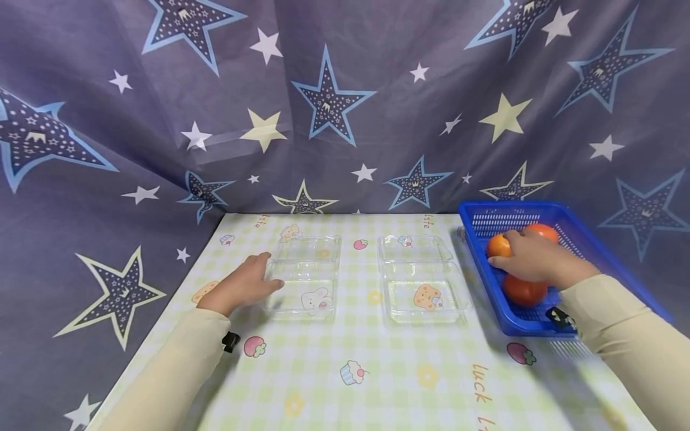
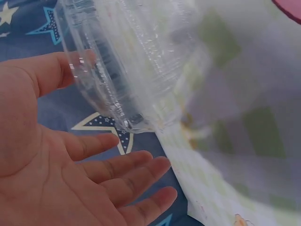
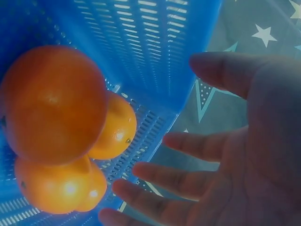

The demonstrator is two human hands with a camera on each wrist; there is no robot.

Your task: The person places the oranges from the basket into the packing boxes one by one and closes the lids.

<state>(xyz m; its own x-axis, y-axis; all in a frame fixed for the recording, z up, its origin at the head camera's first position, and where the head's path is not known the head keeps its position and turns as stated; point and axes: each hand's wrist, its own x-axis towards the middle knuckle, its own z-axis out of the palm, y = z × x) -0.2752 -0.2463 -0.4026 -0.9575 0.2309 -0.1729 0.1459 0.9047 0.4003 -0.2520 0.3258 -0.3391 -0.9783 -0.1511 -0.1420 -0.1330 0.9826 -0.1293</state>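
My left hand [image 1: 245,284] is beside the left clear plastic container [image 1: 302,302], an opened clamshell box lying flat. Its fingers are spread and relaxed, with the thumb close to the container's side wall; in the left wrist view I cannot tell whether the thumb touches it. My right hand [image 1: 523,257] reaches into the blue basket [image 1: 509,320], fingers extended over the fruit. By its thumb sits an orange [image 1: 498,246]. A large red-orange round fruit [image 3: 54,106] lies nearest the wrist, and another reddish fruit [image 1: 543,231] shows behind the hand. The right hand holds nothing.
A second opened clear container [image 1: 426,299] lies between the left container and the basket. Under everything is a checked tablecloth [image 1: 356,341] with printed cupcakes and strawberries. A dark star-patterned curtain [image 1: 366,120] hangs behind the table and down its left side.
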